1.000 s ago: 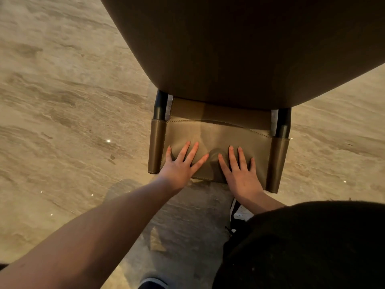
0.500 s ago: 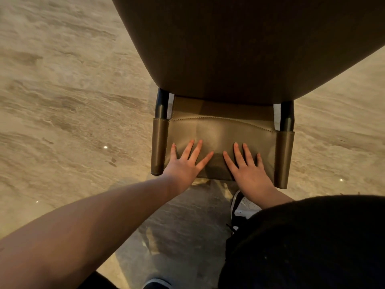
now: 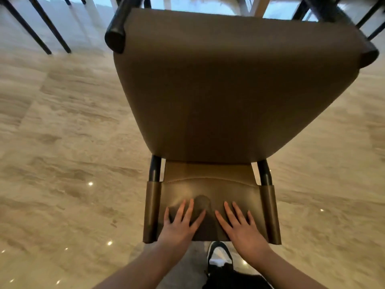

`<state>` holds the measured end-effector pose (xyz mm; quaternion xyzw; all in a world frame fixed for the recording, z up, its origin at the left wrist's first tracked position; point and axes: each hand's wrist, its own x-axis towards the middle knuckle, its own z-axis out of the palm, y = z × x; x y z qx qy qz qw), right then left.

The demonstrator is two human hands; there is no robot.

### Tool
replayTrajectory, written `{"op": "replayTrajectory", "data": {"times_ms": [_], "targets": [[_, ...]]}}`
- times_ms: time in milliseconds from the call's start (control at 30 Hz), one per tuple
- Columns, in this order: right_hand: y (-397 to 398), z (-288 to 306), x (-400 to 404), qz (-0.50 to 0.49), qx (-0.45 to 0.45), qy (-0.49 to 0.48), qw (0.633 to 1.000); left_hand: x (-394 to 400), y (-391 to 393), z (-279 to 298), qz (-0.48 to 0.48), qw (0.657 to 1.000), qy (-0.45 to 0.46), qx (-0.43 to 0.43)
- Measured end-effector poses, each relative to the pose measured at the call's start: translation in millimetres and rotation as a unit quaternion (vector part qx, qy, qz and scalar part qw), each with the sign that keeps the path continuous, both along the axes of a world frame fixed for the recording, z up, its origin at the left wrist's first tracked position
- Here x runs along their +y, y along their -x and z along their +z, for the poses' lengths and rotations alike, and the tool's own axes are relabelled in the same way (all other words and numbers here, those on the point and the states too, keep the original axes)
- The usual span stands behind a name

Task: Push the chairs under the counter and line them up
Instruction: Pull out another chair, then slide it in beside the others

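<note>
A tan leather chair (image 3: 229, 90) with black metal posts stands right in front of me, seen from above and behind. Its low backrest band (image 3: 210, 190) stretches between two sleeved posts. My left hand (image 3: 179, 224) presses flat on the left half of the backrest with fingers spread. My right hand (image 3: 239, 226) presses flat on the right half, fingers straight. The seat's front edge reaches towards the top of the view, where a pale structure, perhaps the counter (image 3: 208, 3), shows beyond it.
Black legs of other chairs (image 3: 41, 28) stand at the top left, and more dark legs (image 3: 370, 19) at the top right. The floor (image 3: 62, 142) is glossy beige stone. My shoe (image 3: 218, 257) is just behind the chair.
The view has lifted, so the whole seat and the chair legs beyond it now show. Both hands stay flat on the backrest in much the same spots.
</note>
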<state>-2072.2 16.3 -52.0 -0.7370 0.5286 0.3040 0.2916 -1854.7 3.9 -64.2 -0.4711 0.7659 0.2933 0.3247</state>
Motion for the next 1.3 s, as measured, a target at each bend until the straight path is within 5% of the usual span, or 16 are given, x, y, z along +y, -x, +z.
{"op": "replayTrajectory", "data": {"times_ms": [367,567,900,1300], "targets": [[33,242,-94,-0.003,-0.007,-0.047,0.999,-96,41,215,0.043,0.993,-0.1,-0.037],[43,339,-154,-0.028,-0.031,-0.011,0.999,-158,45,322,0.061,0.996,-0.055,-0.024],[47,447,-235,-0.043,-0.05,0.083,0.994,-237,57,467,0.064,0.994,0.066,-0.056],[37,517,-297,-0.063,-0.035,0.097,0.993,-298,53,532,0.108,0.991,0.072,-0.024]]}}
